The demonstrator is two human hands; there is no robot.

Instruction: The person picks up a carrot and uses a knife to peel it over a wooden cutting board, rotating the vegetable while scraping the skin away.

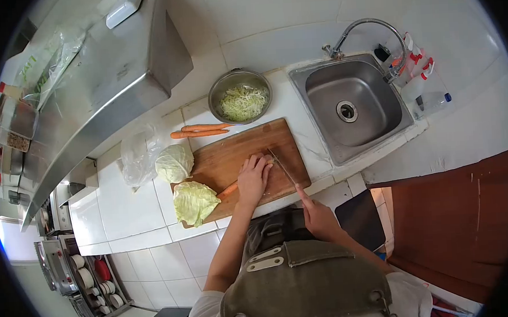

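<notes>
My left hand (253, 180) presses down on a carrot (228, 190) lying on the wooden cutting board (239, 150), its fingers curled over one end. In my right hand (319, 217) is a knife (283, 167), its blade standing just right of my left fingertips. The forefinger reaches along the back of the knife. A half head of cabbage (175, 164) sits at the board's left edge. Below it a loose pale-green cabbage piece (194, 203) lies on the board's corner, beside the carrot's thick end.
Behind the board stands a metal bowl (239, 73) of shredded cabbage. More carrots (201, 132) lie on the counter near a clear plastic bag (140, 156). To the right are a sink (352, 104), its faucet (367, 23) and spray bottles (416, 84). A steel hood (128, 67) overhangs the left.
</notes>
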